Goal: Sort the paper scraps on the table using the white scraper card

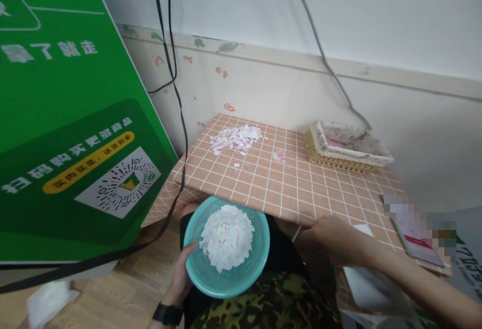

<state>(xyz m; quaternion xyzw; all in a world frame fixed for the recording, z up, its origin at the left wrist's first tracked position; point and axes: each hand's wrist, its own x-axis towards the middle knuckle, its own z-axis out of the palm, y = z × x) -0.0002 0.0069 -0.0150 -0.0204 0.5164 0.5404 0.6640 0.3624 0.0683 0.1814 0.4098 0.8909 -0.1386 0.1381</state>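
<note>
A round teal plastic colander rests on my lap with a heap of small white paper scraps in it. My left hand grips the colander's left rim, thumb over the edge. At the table's front edge, my right hand is closed with its fingers turned down; a thin white edge shows beside it, and what it holds is hidden. On the table, a loose pile of white and pink paper scraps lies at the back left, with a small pink clump to its right.
The table has a checked brown cloth. A lined wicker basket stands at its back right, a flat phone-like object at the right edge. A green printed panel rises at left, with a black strap hanging before it.
</note>
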